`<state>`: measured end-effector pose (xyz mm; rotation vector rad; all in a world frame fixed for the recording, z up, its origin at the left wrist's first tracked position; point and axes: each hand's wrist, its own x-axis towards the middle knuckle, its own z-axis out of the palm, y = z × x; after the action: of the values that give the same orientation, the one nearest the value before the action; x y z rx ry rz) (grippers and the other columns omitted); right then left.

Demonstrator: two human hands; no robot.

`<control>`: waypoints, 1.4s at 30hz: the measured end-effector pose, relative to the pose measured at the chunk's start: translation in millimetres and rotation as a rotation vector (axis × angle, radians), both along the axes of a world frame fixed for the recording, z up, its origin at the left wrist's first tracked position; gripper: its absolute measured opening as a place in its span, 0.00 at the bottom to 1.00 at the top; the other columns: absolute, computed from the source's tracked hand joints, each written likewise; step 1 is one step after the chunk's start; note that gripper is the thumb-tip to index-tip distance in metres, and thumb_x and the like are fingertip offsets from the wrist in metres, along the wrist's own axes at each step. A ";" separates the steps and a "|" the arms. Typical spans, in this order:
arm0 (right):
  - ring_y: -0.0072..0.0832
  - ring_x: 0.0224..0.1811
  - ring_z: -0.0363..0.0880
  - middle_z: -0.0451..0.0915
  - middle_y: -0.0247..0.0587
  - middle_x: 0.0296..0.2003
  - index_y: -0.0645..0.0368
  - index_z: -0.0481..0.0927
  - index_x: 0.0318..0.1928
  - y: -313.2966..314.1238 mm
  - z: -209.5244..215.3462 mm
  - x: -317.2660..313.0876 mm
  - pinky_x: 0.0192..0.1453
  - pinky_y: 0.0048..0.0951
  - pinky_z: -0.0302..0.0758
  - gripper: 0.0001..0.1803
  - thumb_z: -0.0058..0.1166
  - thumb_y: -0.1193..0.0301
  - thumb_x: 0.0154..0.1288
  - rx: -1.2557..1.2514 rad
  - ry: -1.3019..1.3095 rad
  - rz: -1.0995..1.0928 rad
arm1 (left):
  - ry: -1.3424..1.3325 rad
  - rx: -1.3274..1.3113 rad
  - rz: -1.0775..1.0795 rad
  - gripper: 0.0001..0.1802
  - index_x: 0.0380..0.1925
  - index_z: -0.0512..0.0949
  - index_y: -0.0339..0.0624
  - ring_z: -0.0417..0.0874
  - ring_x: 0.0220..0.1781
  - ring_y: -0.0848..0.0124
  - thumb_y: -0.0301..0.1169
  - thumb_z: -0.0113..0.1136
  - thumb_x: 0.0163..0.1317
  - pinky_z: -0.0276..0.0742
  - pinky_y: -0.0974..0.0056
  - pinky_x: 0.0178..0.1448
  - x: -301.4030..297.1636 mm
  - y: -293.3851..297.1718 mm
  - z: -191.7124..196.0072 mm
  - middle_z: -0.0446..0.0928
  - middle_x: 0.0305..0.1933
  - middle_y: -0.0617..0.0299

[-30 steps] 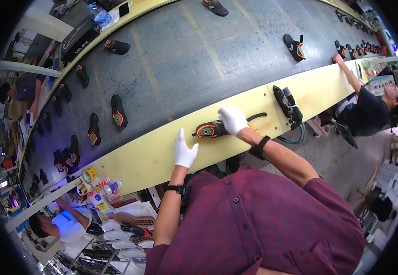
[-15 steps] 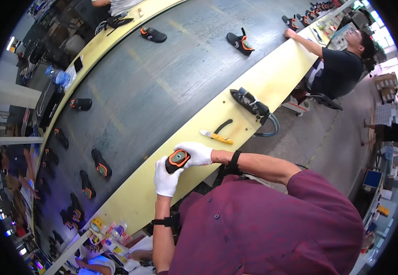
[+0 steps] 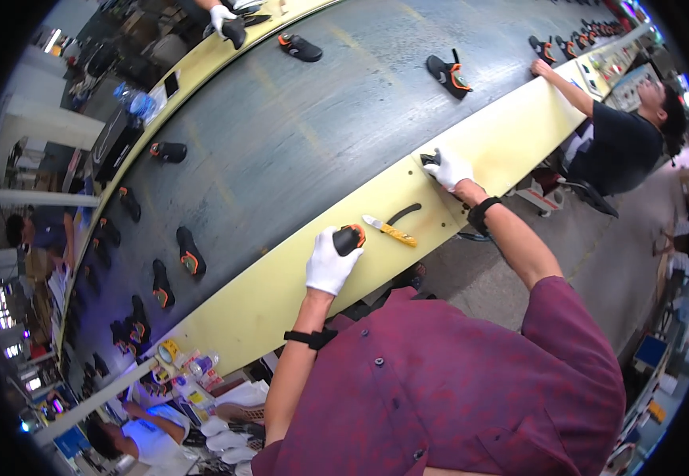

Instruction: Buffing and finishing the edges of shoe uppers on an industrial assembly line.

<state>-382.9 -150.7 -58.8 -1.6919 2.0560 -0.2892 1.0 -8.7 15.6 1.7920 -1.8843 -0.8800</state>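
My left hand (image 3: 331, 264), in a white glove, is closed around a small black shoe with orange trim (image 3: 350, 239), held over the yellow bench edge. My right hand (image 3: 450, 170), also gloved, has its fingers wrapped over a black hand tool (image 3: 432, 161) lying on the bench. The glove hides most of that tool. Between the hands lie a yellow-handled knife (image 3: 392, 231) and a curved black strip (image 3: 405, 212).
A grey conveyor belt (image 3: 281, 151) carries several black-and-orange shoes, including one shoe (image 3: 448, 77) at its far side. The yellow bench (image 3: 511, 131) runs alongside. A co-worker (image 3: 626, 135) sits at the right; another's gloved hand (image 3: 222, 17) holds a shoe at the far edge.
My right hand has left the shoe and moved right and away onto the black tool. My left hand now holds the shoe alone, turned. A co-worker's gloved hand with a shoe has appeared at the far edge.
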 end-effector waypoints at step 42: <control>0.56 0.47 0.89 0.89 0.59 0.43 0.59 0.85 0.50 -12.8 0.2 29.5 0.52 0.49 0.83 0.28 0.62 0.44 0.73 0.079 0.116 0.212 | 1.006 0.802 0.823 0.28 0.61 0.85 0.47 0.90 0.34 0.63 0.49 0.74 0.67 0.85 0.55 0.27 138.7 89.8 -84.0 0.89 0.44 0.55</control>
<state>-353.4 -163.5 -58.6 -1.8968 1.9183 -0.0415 139.7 81.1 -68.4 1.6750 -0.1140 -1.8008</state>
